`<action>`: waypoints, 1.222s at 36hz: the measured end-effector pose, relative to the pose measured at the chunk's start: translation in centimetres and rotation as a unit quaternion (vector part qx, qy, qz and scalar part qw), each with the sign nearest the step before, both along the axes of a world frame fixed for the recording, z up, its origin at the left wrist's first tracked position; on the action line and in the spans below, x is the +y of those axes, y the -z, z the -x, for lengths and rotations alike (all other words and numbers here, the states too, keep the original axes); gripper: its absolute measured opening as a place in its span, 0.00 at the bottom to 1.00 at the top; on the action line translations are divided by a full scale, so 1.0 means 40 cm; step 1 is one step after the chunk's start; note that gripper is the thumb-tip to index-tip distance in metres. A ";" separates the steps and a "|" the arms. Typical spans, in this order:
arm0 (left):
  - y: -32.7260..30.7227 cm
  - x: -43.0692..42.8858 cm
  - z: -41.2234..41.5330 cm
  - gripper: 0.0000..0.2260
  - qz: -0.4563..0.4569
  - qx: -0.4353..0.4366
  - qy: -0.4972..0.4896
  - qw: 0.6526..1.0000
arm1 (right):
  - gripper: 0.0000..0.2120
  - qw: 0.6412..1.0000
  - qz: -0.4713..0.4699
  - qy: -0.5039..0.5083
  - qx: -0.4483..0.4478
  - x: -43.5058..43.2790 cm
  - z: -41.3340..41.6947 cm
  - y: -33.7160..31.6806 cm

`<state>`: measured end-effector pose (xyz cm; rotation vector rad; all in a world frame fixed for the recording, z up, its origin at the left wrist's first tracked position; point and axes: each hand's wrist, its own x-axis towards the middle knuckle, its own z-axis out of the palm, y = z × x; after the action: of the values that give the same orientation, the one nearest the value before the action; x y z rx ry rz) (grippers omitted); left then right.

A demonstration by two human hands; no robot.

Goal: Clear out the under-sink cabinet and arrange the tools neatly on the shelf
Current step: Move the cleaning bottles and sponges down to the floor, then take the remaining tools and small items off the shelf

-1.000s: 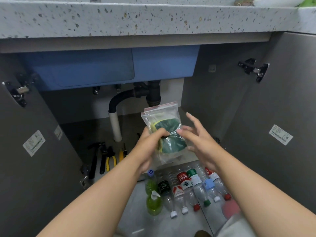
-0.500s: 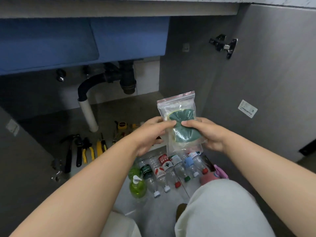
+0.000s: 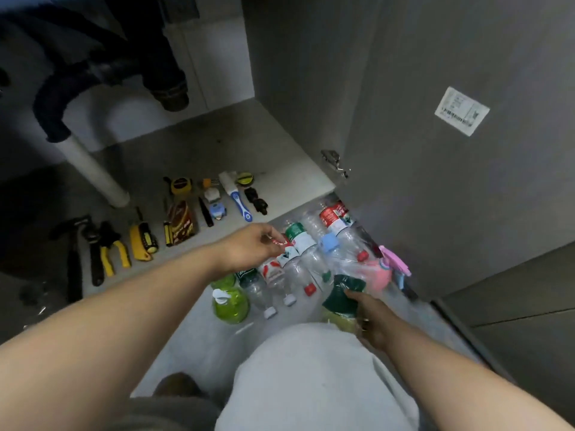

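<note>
The zip bag of green scouring pads is lower centre-right of frame, just beside the row of empty bottles lying on the floor in front of the cabinet. The right grip is closed on it: thumb & fingers pinch the bag's lower part, w/ the dark green pad bulging above the knuckles. Can't tell if the bag touches the floor or hangs free, as it's too blurred there. The left grip hovers mid-frame over the bottles, fingers curled down by a red-label one. Whether it pinches anything, I can't tell.

Handling, my guess: the bag is v. light, soft and squashy. The film is prob. slick and the pads can slide about inside, so a pinch on loose plastic alone may slip or stretch. Better to hold thru the film onto the pad stack itself, as the right grip looks to do, or take the stiffer zip strip at the top. It's not fragile, so a drop does no harm.

The tools lie in a row on the cabinet shelf, left to centre of frame: hammer, yellow-handled pliers, yellow knife, tape measure, blue-handled brush. Those are the opposite, hard & heavier, esp. the hammer, so take them by the handles. A green soap bottle is lower centre, near the bottle caps.
</note>
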<state>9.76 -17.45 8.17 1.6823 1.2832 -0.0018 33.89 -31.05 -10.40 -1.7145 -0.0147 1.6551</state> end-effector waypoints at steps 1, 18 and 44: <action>0.014 0.003 -0.001 0.08 0.004 0.003 -0.002 1.000 | 0.17 1.000 0.005 0.020 0.010 0.000 0.001 0.022; 0.131 0.002 0.038 0.10 0.027 0.044 -0.004 0.999 | 0.17 0.995 0.084 0.017 -0.057 0.067 0.030 0.105; -0.135 -0.031 0.237 0.10 -0.197 0.185 0.063 0.961 | 0.07 0.781 -0.137 -0.506 -0.339 0.270 0.021 -0.535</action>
<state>0.28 -18.68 13.59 2.1800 1.5213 -0.1523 33.04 -20.25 10.99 -2.0913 -1.6928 1.4103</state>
